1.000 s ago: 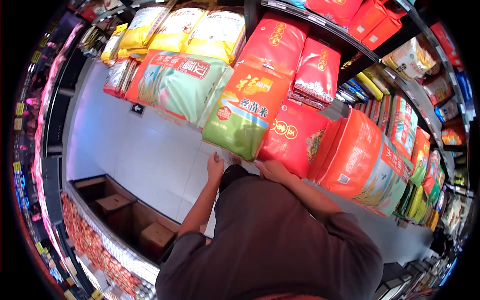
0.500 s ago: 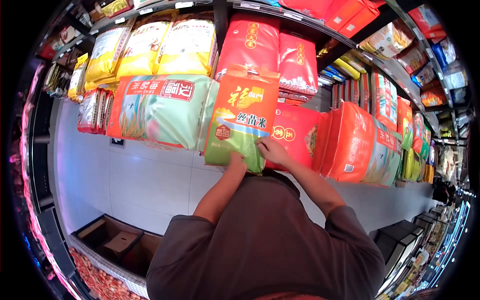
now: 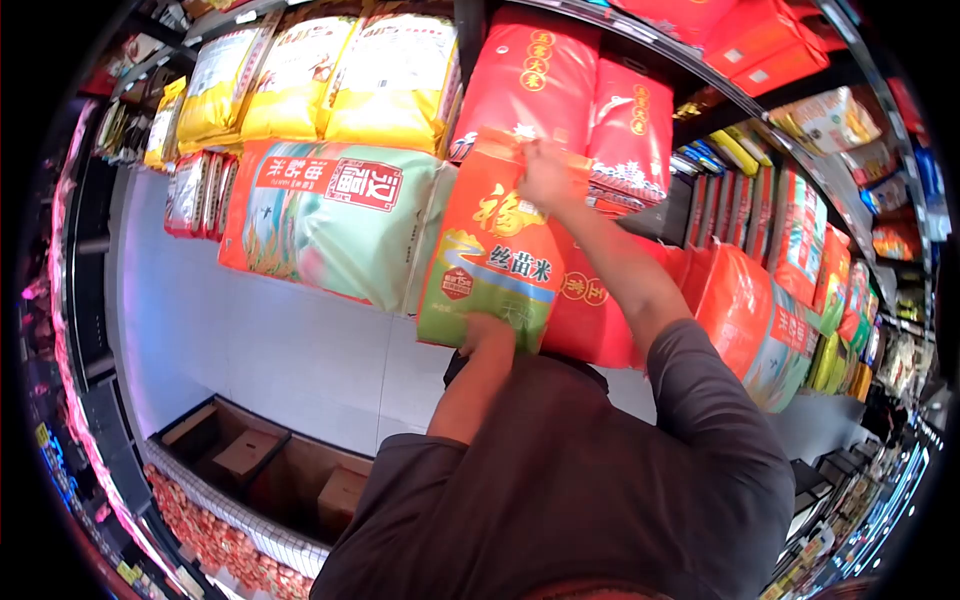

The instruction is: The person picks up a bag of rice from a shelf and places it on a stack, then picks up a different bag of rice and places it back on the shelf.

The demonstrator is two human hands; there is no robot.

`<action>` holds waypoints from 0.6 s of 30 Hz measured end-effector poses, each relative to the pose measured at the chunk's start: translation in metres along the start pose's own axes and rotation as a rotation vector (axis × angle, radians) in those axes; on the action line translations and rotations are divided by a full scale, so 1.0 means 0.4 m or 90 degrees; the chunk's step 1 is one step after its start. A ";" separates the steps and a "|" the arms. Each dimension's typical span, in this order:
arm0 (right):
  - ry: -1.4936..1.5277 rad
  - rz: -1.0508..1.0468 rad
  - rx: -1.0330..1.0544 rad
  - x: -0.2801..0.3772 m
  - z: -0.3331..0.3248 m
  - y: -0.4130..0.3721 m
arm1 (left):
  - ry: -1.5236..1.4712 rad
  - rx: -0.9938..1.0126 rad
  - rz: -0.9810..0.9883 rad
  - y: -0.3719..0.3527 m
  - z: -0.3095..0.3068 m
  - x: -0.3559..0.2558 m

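An orange and green rice bag [image 3: 490, 250] lies face up before me, its top leaning against a stack of red rice bags. My right hand [image 3: 543, 178] is at the bag's top edge, fingers closed on it, somewhat blurred. Down at the bottom edge, my left hand [image 3: 486, 332] is bent over the green part, fingers curled against the bag. Left of it lies a pale green and orange rice bag [image 3: 330, 220] on its side. A red rice bag [image 3: 600, 300] shows beneath my right forearm.
Yellow and white bags [image 3: 390, 85] stand along the back left. Tall red bags [image 3: 540, 75] stand behind the held bag, under a shelf edge. More orange bags [image 3: 735, 300] lie to the right. Boxes in a bin [image 3: 250, 450] and grey floor [image 3: 290, 350] are lower left.
My right hand has moved from the lower right part of the rice bag up to its top edge. My left hand stays near the bottom. The view has shifted slightly.
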State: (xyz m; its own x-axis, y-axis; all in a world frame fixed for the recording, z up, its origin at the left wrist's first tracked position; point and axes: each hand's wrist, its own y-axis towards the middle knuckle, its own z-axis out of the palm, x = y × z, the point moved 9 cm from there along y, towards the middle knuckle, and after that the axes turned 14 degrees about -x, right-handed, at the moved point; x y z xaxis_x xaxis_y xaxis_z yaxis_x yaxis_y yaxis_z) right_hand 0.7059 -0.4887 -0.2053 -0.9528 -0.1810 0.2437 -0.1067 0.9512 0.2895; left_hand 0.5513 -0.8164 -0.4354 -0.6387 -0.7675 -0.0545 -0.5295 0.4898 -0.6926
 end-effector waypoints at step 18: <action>0.053 0.078 0.357 -0.071 0.184 0.034 | -0.219 -0.113 -0.544 -0.031 0.055 0.101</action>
State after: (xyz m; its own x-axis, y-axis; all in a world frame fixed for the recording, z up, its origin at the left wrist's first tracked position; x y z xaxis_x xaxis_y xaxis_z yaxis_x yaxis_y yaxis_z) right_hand 0.7105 -0.4521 -0.2764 -0.9447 -0.0587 0.3226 -0.1526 0.9495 -0.2740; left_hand 0.5443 -0.8627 -0.4449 0.1912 -0.9626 0.1920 -0.8387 -0.2619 -0.4775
